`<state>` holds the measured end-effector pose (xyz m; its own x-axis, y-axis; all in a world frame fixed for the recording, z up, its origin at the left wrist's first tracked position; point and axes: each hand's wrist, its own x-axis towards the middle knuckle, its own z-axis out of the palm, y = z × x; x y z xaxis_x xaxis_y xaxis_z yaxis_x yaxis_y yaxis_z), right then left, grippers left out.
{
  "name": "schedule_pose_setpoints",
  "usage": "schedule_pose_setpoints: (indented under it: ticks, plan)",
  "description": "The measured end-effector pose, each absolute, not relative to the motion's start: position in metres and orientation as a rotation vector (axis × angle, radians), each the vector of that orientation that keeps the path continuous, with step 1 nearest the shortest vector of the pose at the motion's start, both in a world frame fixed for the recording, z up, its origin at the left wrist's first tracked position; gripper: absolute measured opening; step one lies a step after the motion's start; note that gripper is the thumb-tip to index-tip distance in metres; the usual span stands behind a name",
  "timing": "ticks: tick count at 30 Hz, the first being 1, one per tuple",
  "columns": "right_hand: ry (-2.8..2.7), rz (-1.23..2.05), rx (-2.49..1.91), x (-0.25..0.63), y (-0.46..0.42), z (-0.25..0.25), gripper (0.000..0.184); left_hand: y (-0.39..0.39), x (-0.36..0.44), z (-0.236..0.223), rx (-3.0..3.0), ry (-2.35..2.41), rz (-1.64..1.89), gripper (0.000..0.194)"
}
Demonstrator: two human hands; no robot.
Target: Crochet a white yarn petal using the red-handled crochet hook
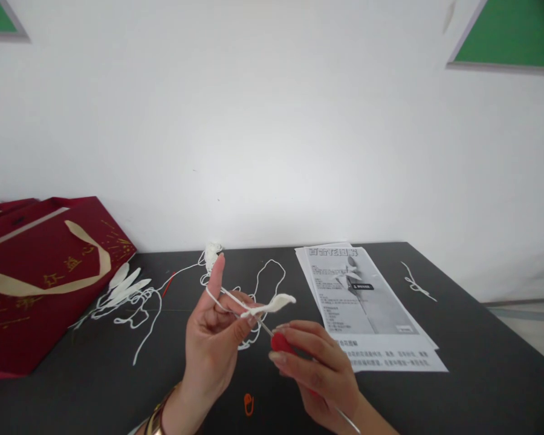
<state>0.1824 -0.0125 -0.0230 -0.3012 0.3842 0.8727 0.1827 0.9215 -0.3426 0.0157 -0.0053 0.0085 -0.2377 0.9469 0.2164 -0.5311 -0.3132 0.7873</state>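
My left hand (217, 335) pinches a small white crocheted petal (278, 302) between thumb and fingers. Its index finger points up, with white yarn (230, 294) looped round it and running to the petal. In my right hand (320, 365) is a crochet hook (281, 342) with a red grip; its metal shaft reaches to the petal's near end by my left thumb. The hook's very tip is hidden at the stitches. Below the hands an orange stitch marker (249, 405) lies on the black table (208, 417).
Several white crocheted petals (124, 285) with trailing yarn lie at left beside a dark red gift bag (49, 284). A red stick-like thing (168, 284) is near them. A bundle of white yarn (212, 254) sits by the wall. Printed sheets (367, 296) and a knotted yarn scrap (414, 284) lie right.
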Motion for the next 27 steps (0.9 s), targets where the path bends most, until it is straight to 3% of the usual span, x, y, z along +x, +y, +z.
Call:
schedule_pose_setpoints:
  ticks: [12, 27]
  plan:
    - [-1.568, 0.949, -0.497, 0.191, -0.005, -0.008, 0.014, -0.001, 0.012, 0.008, 1.014, 0.68, 1.769, 0.08]
    - [-1.617, 0.617, -0.613, 0.178, -0.018, -0.008, 0.032, -0.001, 0.021, -0.007, 1.299, 0.818, 2.064, 0.085]
